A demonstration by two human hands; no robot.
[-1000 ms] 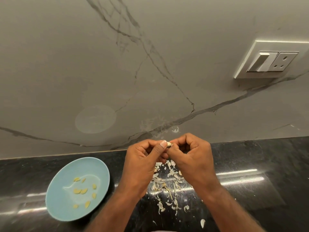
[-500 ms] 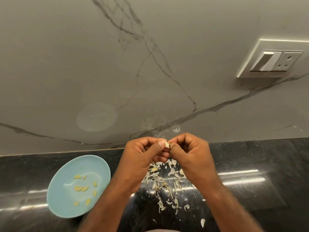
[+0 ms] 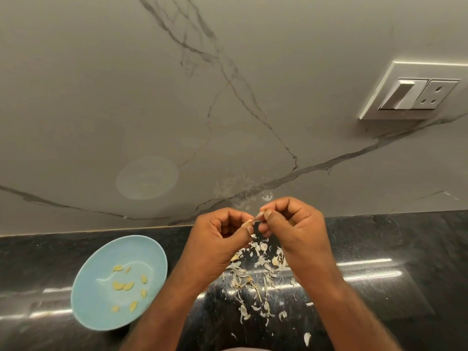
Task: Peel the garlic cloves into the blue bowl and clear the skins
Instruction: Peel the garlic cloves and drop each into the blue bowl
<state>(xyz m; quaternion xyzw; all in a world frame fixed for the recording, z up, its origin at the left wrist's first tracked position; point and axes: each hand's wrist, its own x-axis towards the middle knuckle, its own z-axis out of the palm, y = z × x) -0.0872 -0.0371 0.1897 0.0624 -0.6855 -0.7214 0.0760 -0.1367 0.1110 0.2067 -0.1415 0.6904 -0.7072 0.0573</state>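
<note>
Both hands are raised above the black counter, fingers curled, meeting over a small garlic clove. My left hand pinches the clove's lower end with thumb and finger. My right hand pinches its upper end, where a bit of pale skin shows. Most of the clove is hidden by my fingertips. The blue bowl sits on the counter to the left of my left forearm, with several yellow peeled cloves in it. A heap of garlic skins lies on the counter beneath my hands.
The black polished counter runs along a grey marble wall right behind my hands. A white switch and socket plate is mounted on the wall at the upper right. Stray skin flakes lie near the front edge.
My hands have drawn slightly apart, the right thumb lifting up and right from the clove. The view has shifted a little. The bowl and skins stay put.
</note>
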